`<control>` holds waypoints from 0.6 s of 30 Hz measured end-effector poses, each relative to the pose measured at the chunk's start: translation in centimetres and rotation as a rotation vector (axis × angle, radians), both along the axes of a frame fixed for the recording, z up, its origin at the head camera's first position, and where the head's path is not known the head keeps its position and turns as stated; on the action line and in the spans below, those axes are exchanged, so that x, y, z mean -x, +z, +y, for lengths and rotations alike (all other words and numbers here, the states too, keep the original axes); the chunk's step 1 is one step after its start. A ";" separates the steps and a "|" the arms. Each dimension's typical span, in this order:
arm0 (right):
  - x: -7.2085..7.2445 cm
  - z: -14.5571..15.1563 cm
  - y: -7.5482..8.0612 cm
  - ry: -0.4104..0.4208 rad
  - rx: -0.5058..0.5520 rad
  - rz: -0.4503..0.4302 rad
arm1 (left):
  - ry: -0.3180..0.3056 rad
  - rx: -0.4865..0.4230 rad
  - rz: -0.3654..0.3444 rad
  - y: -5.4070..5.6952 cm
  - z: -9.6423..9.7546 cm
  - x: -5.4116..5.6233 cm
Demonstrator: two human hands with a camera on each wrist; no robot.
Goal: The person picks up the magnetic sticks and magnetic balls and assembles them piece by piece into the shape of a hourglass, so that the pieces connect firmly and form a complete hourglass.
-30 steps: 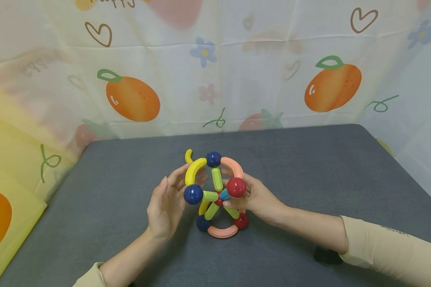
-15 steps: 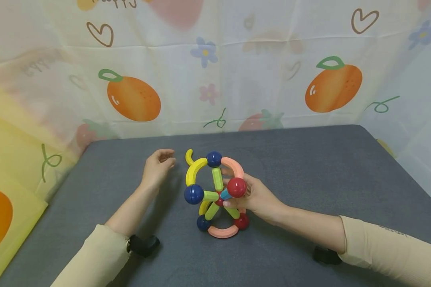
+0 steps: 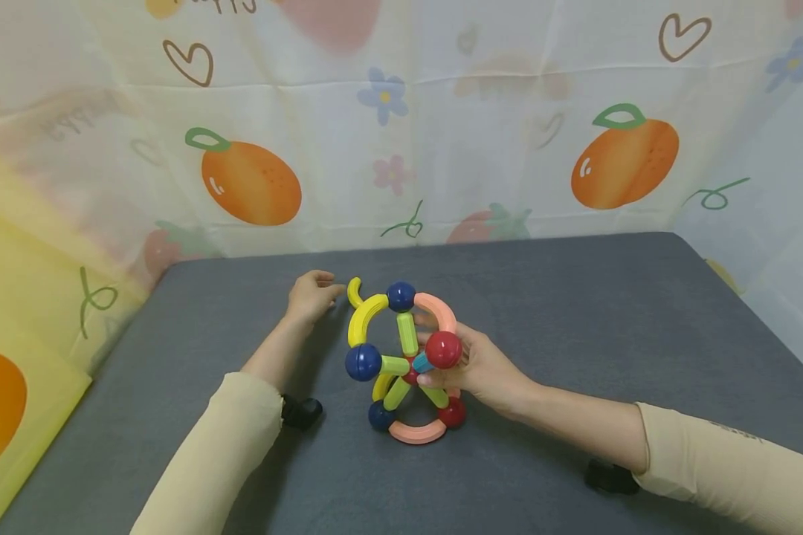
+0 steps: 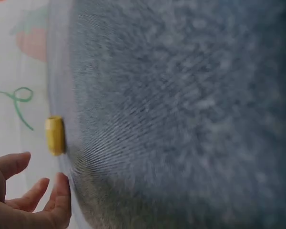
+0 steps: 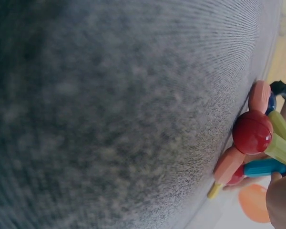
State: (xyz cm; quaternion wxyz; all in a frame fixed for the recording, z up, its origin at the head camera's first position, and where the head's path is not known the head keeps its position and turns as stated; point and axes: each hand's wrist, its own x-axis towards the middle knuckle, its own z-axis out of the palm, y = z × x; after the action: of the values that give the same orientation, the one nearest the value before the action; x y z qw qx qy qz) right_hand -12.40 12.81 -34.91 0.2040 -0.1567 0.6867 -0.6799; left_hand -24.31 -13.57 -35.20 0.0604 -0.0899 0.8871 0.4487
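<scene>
A frame of magnetic balls and rods (image 3: 366, 319) stands upright at the middle of the table. Curved yellow and pink rods join dark blue and red balls (image 3: 444, 349) around its outside. Straight green rods and one blue rod (image 5: 264, 168) meet at a small red ball in the centre. My right hand (image 3: 478, 368) grips the frame from its right side, thumb by the centre and other fingers behind, partly hidden. A single curved yellow rod (image 3: 354, 292) lies behind the frame. Just left of it is my left hand (image 3: 312, 297), fingers loosely bent, holding nothing, fingertips close to the rod.
The dark grey table (image 3: 575, 312) runs back to a patterned cloth (image 3: 482, 148) hung behind it. Each forearm has a black strap device (image 3: 301, 413) near the sleeve cuff. A yellow cloth section (image 3: 27, 312) hangs at the left.
My left hand has left the frame's left side, swung out and back, then moved right toward the loose yellow rod. The right hand and the frame have kept their place.
</scene>
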 end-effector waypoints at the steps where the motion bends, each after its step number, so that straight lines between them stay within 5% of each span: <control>1: 0.0 0.0 0.0 0.001 0.001 -0.005 | 0.003 0.008 -0.007 -0.1 0.1 0.2; 9: -0.1 0.1 -0.1 -0.011 -0.006 0.035 | 0.011 0.136 -0.032 -0.7 1.1 1.4; 18: -0.1 0.1 0.0 -0.008 -0.003 0.034 | 0.027 0.304 0.010 -0.1 2.1 0.6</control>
State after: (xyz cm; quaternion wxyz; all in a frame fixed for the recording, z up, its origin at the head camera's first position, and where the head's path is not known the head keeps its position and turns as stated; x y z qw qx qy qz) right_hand -12.31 12.89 -34.87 0.1898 -0.1651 0.6917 -0.6770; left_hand -24.95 -11.48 -35.31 0.0360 -0.1076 0.9437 0.3106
